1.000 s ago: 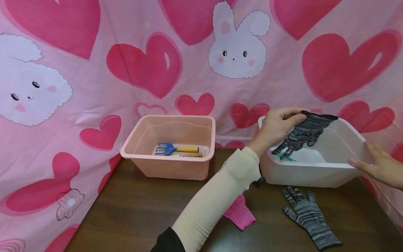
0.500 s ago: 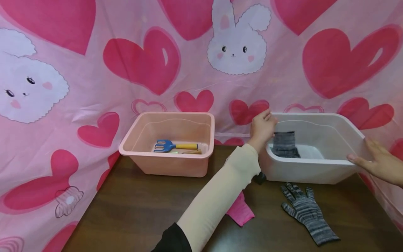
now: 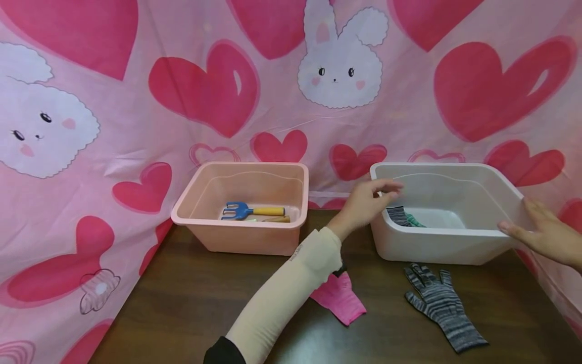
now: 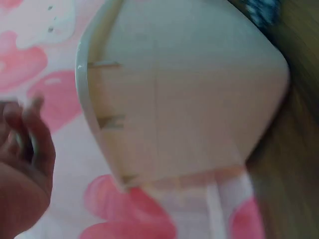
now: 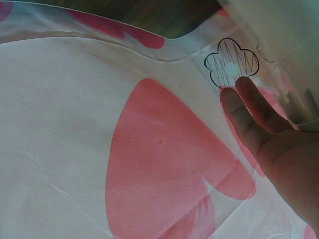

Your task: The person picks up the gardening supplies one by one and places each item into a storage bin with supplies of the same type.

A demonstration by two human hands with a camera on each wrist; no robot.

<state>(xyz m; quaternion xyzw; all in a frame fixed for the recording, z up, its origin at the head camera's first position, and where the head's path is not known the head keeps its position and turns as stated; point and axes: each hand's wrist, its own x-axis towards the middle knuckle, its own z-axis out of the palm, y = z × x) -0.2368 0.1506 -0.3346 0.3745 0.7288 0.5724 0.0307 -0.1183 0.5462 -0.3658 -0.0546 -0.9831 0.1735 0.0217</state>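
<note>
My left hand [image 3: 366, 205] is over the left rim of the white bin [image 3: 432, 247], fingers loosely bent around nothing. In the left wrist view, this hand [image 4: 25, 154] hangs beside the bin's rim. A grey striped glove [image 3: 397, 216] lies in the bin's left end, partly over something green [image 3: 414, 221]. My right hand [image 3: 541, 235] rests against the bin's right end, thumb toward the front rim; the right wrist view shows straight fingers [image 5: 244, 117]. Another grey striped glove [image 3: 447, 313] lies on the table before the bin. A pink glove [image 3: 343, 301] lies partly hidden under my left forearm.
A peach bin [image 3: 254, 242] stands to the left, holding a blue hand fork [image 3: 238, 211] with a yellow handle and a tan stick-like piece [image 3: 277, 219]. Behind the brown table [image 3: 182, 313] hangs a pink cloth [image 3: 282, 91] with hearts and rabbits.
My left hand lowered a grey striped glove into the white bin, let go, and drew back left over the rim. My right hand stayed at the bin's right end.
</note>
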